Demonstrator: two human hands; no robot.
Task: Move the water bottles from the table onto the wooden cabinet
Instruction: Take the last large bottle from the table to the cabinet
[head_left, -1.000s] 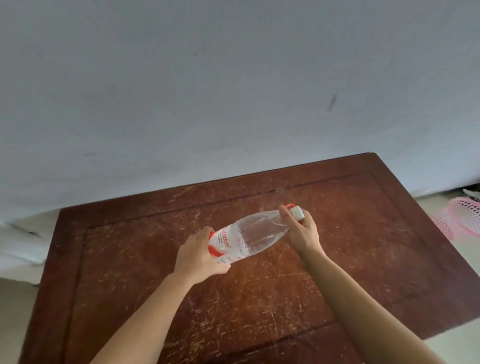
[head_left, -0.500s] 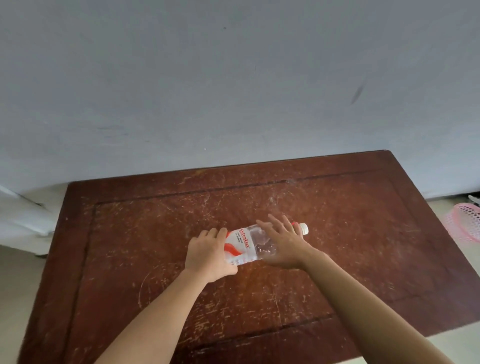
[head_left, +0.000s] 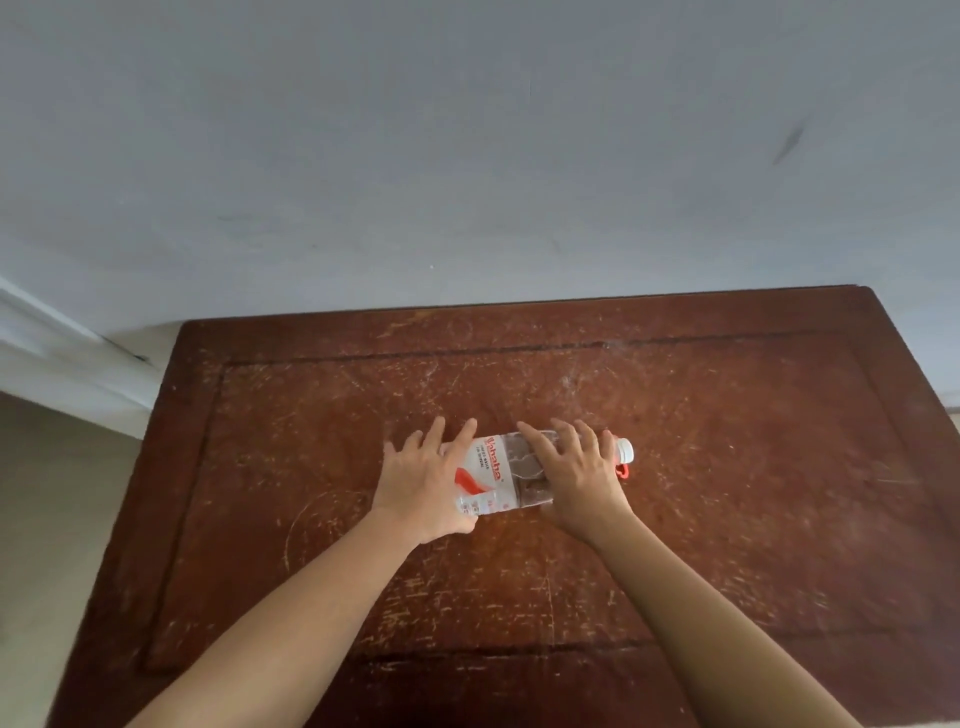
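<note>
Bottle (head_left: 498, 480) lies sideways on cabinet (head_left: 727, 467); left hand (head_left: 423, 488) and right hand (head_left: 574, 480) rest on it, fingers spread straight, probably to stop it rolling.

Bottle (head_left: 498, 480) base hidden under left hand (head_left: 423, 483); neck under right hand (head_left: 576, 478); wooden cabinet (head_left: 727, 467) near edge cut off.

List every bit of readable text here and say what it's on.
"Wahaha": red brand word on the white label of the bottle; the first letter is unclear.
Small grey lines beside the brand word: too small to read.
Fine print at the label's lower edge: blurred.
Cap: no text visible.
</note>
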